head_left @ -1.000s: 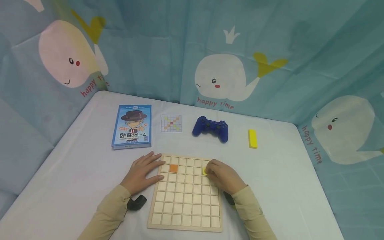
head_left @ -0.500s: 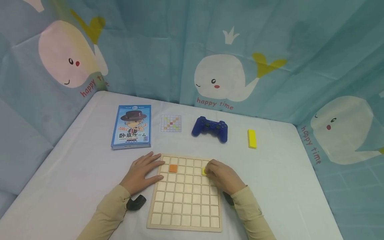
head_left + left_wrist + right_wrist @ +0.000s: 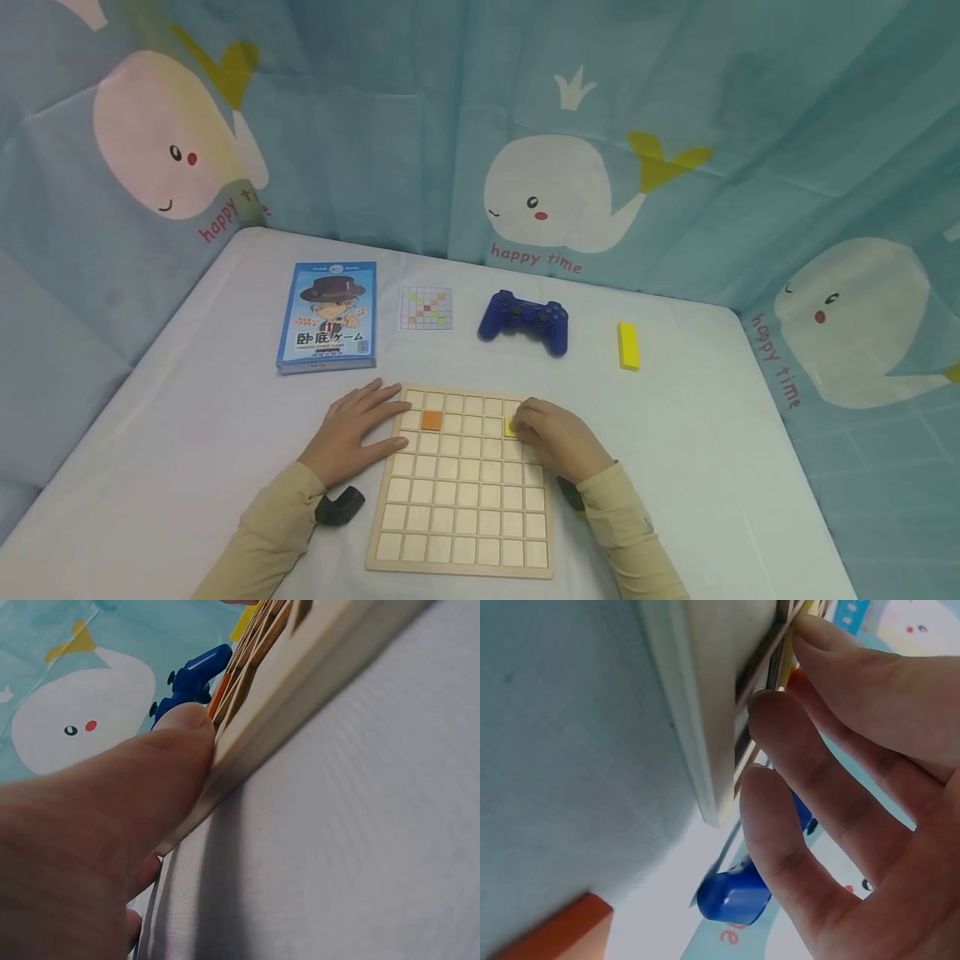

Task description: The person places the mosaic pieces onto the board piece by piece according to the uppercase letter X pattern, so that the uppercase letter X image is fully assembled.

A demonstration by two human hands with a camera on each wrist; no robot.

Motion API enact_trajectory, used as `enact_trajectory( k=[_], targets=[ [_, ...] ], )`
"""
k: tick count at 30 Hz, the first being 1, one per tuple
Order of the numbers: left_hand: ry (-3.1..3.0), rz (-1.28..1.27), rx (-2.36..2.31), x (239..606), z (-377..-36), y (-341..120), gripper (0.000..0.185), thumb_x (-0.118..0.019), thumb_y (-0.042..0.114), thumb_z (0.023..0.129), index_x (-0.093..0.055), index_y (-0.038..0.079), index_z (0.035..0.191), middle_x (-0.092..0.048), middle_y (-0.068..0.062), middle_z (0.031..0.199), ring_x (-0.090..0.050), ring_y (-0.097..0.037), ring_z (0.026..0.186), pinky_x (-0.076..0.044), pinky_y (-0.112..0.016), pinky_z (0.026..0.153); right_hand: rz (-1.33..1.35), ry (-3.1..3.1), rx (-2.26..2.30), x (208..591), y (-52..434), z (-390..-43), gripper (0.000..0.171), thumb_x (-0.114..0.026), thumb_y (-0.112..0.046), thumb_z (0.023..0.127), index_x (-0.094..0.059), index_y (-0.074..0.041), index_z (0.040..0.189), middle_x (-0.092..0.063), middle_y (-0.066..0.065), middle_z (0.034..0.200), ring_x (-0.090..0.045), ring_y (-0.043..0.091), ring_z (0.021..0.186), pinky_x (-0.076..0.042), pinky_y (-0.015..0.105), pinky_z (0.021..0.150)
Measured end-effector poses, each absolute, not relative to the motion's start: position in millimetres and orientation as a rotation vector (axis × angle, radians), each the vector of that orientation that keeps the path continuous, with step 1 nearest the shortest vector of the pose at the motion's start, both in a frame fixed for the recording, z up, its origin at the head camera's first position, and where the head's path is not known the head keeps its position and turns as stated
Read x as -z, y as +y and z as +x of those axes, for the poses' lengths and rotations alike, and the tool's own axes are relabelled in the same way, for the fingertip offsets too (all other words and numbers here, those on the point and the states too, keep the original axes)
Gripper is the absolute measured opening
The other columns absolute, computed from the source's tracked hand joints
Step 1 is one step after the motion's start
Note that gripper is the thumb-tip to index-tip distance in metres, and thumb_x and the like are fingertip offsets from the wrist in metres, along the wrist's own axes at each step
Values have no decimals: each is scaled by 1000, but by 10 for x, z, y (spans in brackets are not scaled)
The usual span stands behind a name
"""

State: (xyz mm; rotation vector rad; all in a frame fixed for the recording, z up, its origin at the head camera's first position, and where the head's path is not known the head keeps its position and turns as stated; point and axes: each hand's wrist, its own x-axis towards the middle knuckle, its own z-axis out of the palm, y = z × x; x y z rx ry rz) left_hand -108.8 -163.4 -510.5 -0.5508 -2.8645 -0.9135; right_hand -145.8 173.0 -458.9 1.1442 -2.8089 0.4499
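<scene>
A square-celled wooden board (image 3: 459,468) lies in front of me. My left hand (image 3: 356,433) is spread at its upper left side, fingertips on the frame; the left wrist view has the thumb (image 3: 172,750) at the board's edge. An orange tile (image 3: 432,421) sits in a cell of the second row, near the left. Farther right in that row, my right hand (image 3: 558,437) pinches a yellow tile (image 3: 509,428) between thumb and index finger, at a cell. The fingers cover most of this tile. In the right wrist view the other fingers extend along the board's edge.
Behind the board lie a blue game box (image 3: 327,317), a printed pattern card (image 3: 427,308) and a blue game controller (image 3: 523,323). A yellow bar (image 3: 628,346) lies to the right on the white table (image 3: 712,442). A whale-print curtain (image 3: 420,150) stands behind.
Both hands keep their places at the board, and the tiles stay where they were. The whole head view shifts very slightly.
</scene>
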Motion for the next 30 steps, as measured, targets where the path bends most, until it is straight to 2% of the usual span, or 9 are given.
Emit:
enact_trajectory(
  k=[6,13,19,25,30],
  targets=[
    [-2870,-550,913,5090,-1092,-1627,51,-67,48,85,-59,25,130,-44,-1,148,-27,-31,142,-20,-58,113,1160,-2791,-447,4592,1746,-1464,13,-76,-8,81,-68,-13,91,-67,-5,95,-65,11,90,-55,27,83],
    [-2862,-567,924,5087,-1092,-1607,51,-68,47,85,-60,23,129,-44,-2,148,-28,-32,142,-21,-58,112,1092,-2823,-438,4528,1912,-1373,21,-73,-13,85,-66,-15,104,-64,-4,111,-65,12,101,-55,27,87],
    [-2868,-558,910,5091,-1082,-1605,50,-68,47,85,-60,23,129,-45,-3,148,-29,-33,142,-21,-58,112,854,-2917,-386,4424,2276,-1181,19,-73,-16,85,-66,-15,103,-65,-7,102,-64,8,91,-57,27,80],
    [-2869,-551,906,5093,-1088,-1616,51,-67,48,85,-60,24,129,-44,-2,148,-28,-32,142,-21,-58,112,473,-3032,-404,4440,2679,-898,28,-75,-18,83,-64,-14,108,-64,-4,105,-62,10,86,-57,33,73],
    [-2873,-542,901,5094,-1088,-1630,51,-67,49,85,-60,24,129,-44,-2,148,-28,-32,142,-21,-58,113,327,-3086,-442,4540,2789,-728,28,-75,-14,83,-64,-16,108,-64,-3,106,-61,10,85,-57,34,73]
  ],
)
